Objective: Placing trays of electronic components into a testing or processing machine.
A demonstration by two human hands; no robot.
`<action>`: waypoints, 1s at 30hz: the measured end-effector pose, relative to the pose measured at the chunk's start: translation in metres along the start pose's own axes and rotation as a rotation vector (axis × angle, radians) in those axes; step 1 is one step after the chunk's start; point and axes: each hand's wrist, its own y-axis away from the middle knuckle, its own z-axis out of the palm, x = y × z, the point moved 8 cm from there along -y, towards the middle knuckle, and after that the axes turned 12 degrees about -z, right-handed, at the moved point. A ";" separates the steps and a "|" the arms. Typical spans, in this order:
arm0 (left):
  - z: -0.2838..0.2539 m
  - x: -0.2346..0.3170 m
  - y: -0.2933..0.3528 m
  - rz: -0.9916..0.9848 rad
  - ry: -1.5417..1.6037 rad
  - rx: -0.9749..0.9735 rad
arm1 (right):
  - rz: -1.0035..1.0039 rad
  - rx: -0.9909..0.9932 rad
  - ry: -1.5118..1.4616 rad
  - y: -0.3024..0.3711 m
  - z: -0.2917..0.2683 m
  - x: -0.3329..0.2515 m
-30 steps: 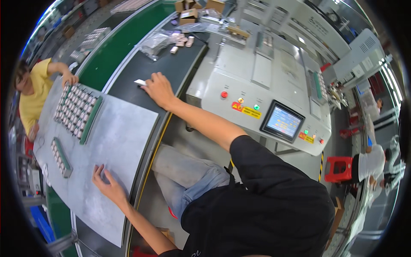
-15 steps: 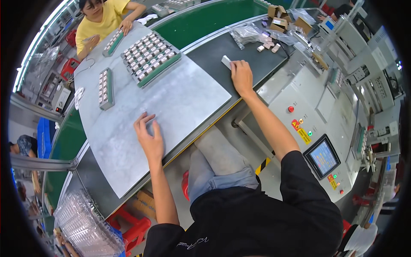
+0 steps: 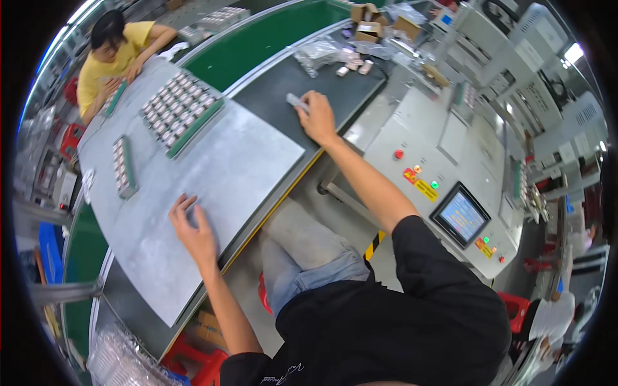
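Note:
My right hand (image 3: 317,118) is closed around one end of a small, pale, oblong block (image 3: 296,101), just over the dark tabletop. The block is blurred, so its exact kind does not show. My left hand (image 3: 195,229) rests on the pale grey sheet (image 3: 238,164) near its front edge, fingers spread and holding nothing. Farther off on that sheet stand a green-sided tray (image 3: 196,132) packed with rows of small pale pieces and a narrow strip tray (image 3: 124,167) with a single row of them.
Across the sheet, a co-worker in yellow (image 3: 116,61) has both hands by another strip tray (image 3: 116,98). Plastic bags (image 3: 320,53), small pale blocks (image 3: 352,64) and opened cartons (image 3: 369,30) lie at the back right. A machine with a touchscreen (image 3: 461,214) stands at my right.
The whole view has swung, shifting the table leftward. The block in my right hand has tilted a little. The co-worker's hand has come to the far strip tray.

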 end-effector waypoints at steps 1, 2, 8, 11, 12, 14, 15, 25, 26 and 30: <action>-0.001 -0.003 0.000 0.000 0.001 0.006 | -0.006 0.030 -0.026 0.000 -0.002 -0.003; -0.003 -0.005 -0.001 0.004 -0.002 0.003 | -0.004 0.037 -0.056 0.000 -0.002 -0.005; 0.005 0.000 0.001 0.024 -0.043 -0.011 | 0.011 0.081 -0.029 0.004 -0.014 0.001; 0.005 -0.001 0.000 0.027 -0.054 -0.011 | -0.008 0.104 -0.002 0.002 -0.018 -0.004; 0.004 -0.001 0.000 0.031 -0.068 -0.005 | -0.008 0.102 -0.004 0.002 -0.019 -0.007; 0.003 -0.001 -0.001 0.028 -0.064 -0.004 | -0.054 0.093 0.082 0.001 -0.022 -0.015; 0.000 -0.001 -0.001 0.026 -0.060 0.002 | -0.057 0.092 0.074 0.000 -0.019 -0.016; -0.005 0.004 0.002 0.054 -0.036 0.043 | -0.175 -0.066 0.099 -0.002 0.000 -0.019; -0.006 0.005 0.002 0.049 -0.039 0.046 | -0.182 -0.070 0.110 -0.003 0.000 -0.023; -0.008 0.000 0.002 0.032 0.032 0.047 | -0.200 -0.087 0.099 -0.004 0.002 -0.018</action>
